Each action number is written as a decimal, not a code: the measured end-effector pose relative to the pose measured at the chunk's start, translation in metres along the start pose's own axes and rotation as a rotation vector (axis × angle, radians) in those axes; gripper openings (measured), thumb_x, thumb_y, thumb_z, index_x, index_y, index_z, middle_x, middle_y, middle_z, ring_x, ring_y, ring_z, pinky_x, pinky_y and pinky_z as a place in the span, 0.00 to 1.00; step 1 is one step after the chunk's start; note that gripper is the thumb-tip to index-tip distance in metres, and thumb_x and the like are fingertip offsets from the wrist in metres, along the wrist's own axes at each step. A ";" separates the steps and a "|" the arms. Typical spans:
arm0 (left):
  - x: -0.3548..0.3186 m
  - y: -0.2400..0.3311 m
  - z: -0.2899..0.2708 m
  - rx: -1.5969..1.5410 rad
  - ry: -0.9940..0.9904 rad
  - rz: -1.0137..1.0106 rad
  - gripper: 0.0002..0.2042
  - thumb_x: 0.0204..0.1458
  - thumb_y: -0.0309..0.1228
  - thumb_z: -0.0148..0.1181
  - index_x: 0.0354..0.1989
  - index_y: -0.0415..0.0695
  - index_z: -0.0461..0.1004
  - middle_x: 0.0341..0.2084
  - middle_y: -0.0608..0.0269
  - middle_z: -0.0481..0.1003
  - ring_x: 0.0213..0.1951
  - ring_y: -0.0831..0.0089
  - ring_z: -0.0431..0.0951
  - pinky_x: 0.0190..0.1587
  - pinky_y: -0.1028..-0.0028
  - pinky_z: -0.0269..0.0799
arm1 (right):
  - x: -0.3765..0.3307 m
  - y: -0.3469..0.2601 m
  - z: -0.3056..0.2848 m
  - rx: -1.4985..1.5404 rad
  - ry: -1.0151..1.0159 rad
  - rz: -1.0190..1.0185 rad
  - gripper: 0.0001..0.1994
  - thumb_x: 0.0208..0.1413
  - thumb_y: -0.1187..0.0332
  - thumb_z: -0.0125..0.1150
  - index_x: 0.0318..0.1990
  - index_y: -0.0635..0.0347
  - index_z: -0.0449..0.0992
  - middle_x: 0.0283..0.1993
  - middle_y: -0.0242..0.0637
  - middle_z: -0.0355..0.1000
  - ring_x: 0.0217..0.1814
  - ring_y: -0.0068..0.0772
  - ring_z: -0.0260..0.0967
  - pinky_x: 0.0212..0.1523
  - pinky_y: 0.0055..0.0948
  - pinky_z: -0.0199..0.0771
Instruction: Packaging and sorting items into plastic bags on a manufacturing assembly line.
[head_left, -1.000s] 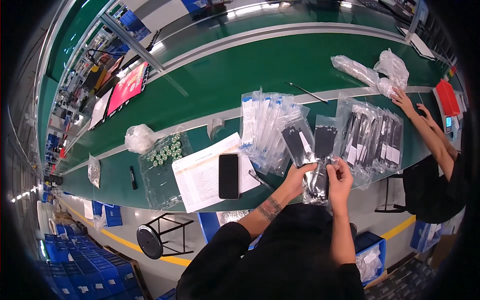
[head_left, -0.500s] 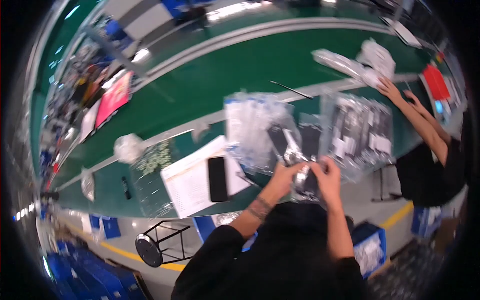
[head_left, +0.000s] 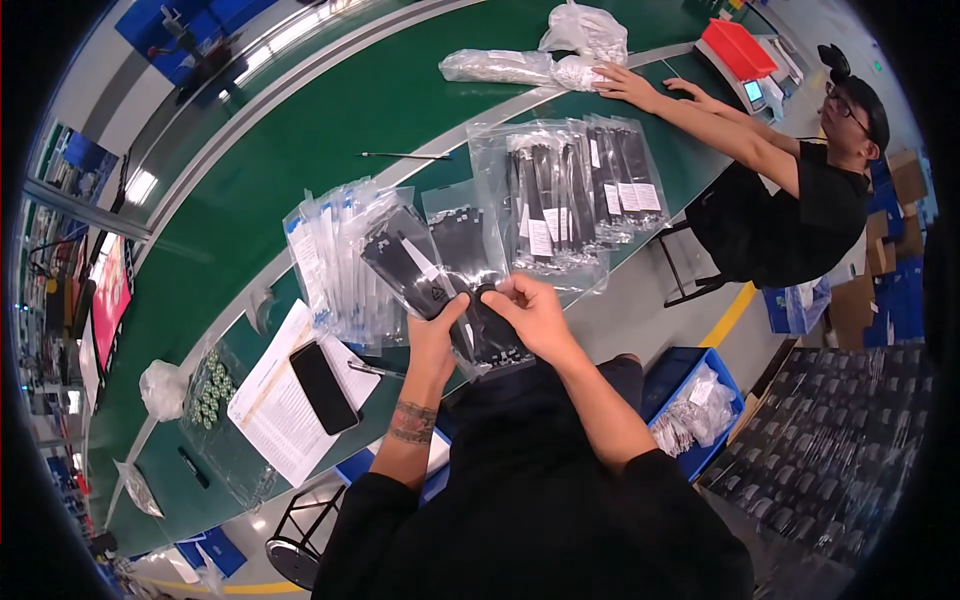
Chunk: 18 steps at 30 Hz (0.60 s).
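My left hand (head_left: 434,338) is closed with thumb and fingers on a clear plastic bag of black strips (head_left: 487,335), low over the table's near edge. On the bag's other side my right hand (head_left: 535,318) pinches it too, thumbs close together. Just beyond my left hand lies another bag of black strips (head_left: 400,255) with a white label. A further bag of black strips (head_left: 462,232) lies straight ahead; whether it joins the held one is hidden by my hands. Left of these is a pile of clear bags (head_left: 335,265) with blue marks.
Several labelled bags (head_left: 555,195) lie to the right. A phone (head_left: 323,388) rests on printed sheets (head_left: 275,400), with a pen (head_left: 375,369) beside it. A co-worker (head_left: 800,200) sits at right, reaching to white bags (head_left: 580,72). A blue bin (head_left: 705,375) stands below the table.
The view has swung to the right and sharpened, so the table's things appear farther left. Both my hands stay on the bag of black strips. The co-worker's hand remains at the white bags.
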<state>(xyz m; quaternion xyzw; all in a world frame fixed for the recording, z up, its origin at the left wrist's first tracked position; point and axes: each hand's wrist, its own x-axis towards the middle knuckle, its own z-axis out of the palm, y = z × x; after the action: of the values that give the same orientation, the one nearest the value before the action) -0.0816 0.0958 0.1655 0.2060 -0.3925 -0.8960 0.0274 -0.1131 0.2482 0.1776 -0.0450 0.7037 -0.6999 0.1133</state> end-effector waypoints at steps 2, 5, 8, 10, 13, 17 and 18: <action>-0.001 -0.001 0.000 0.020 0.005 0.004 0.17 0.48 0.16 0.65 0.47 0.40 0.72 0.39 0.66 0.76 0.40 0.74 0.78 0.44 0.73 0.75 | 0.001 0.009 -0.003 -0.038 0.005 -0.005 0.10 0.54 0.69 0.68 0.30 0.65 0.74 0.25 0.23 0.67 0.27 0.12 0.59 0.28 0.20 0.61; 0.000 -0.001 -0.004 0.014 -0.011 0.032 0.18 0.48 0.16 0.65 0.48 0.40 0.72 0.39 0.65 0.76 0.40 0.73 0.78 0.44 0.72 0.75 | -0.001 -0.002 0.000 0.002 -0.031 0.018 0.11 0.53 0.68 0.70 0.30 0.63 0.73 0.25 0.23 0.68 0.27 0.12 0.59 0.27 0.21 0.61; -0.001 0.000 -0.005 0.051 -0.008 0.045 0.18 0.47 0.15 0.65 0.48 0.39 0.72 0.41 0.64 0.76 0.40 0.73 0.78 0.44 0.72 0.76 | -0.001 -0.007 0.000 -0.204 0.002 -0.037 0.10 0.53 0.68 0.69 0.34 0.63 0.74 0.26 0.22 0.68 0.28 0.12 0.59 0.27 0.21 0.61; -0.003 -0.001 -0.004 0.115 -0.014 0.060 0.17 0.48 0.17 0.65 0.47 0.38 0.72 0.38 0.61 0.77 0.38 0.71 0.79 0.42 0.71 0.76 | 0.002 0.001 -0.004 -0.183 0.005 0.000 0.08 0.54 0.71 0.67 0.36 0.64 0.74 0.29 0.22 0.70 0.31 0.11 0.62 0.30 0.19 0.63; -0.008 0.010 -0.007 0.081 -0.071 -0.001 0.12 0.52 0.22 0.62 0.45 0.36 0.72 0.34 0.58 0.78 0.36 0.70 0.79 0.41 0.71 0.76 | 0.008 0.000 -0.007 -0.034 0.042 0.020 0.09 0.56 0.76 0.64 0.43 0.64 0.74 0.33 0.23 0.72 0.34 0.11 0.64 0.34 0.17 0.66; -0.009 0.027 -0.028 0.023 -0.035 -0.108 0.11 0.58 0.28 0.50 0.44 0.33 0.71 0.32 0.50 0.78 0.35 0.61 0.81 0.40 0.65 0.78 | 0.017 -0.005 -0.011 0.259 0.111 -0.095 0.26 0.58 0.81 0.58 0.65 0.63 0.62 0.37 0.25 0.72 0.36 0.13 0.65 0.37 0.17 0.68; -0.009 0.027 -0.028 0.036 -0.015 -0.098 0.12 0.57 0.27 0.51 0.45 0.32 0.71 0.34 0.49 0.78 0.36 0.60 0.81 0.42 0.64 0.78 | 0.018 -0.006 -0.017 0.228 0.061 -0.145 0.37 0.58 0.83 0.55 0.73 0.56 0.47 0.40 0.29 0.72 0.37 0.14 0.66 0.39 0.18 0.69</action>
<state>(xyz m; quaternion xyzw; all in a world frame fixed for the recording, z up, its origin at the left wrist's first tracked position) -0.0651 0.0598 0.1710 0.2187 -0.3983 -0.8905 -0.0231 -0.1348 0.2603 0.1812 -0.0613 0.6176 -0.7828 0.0453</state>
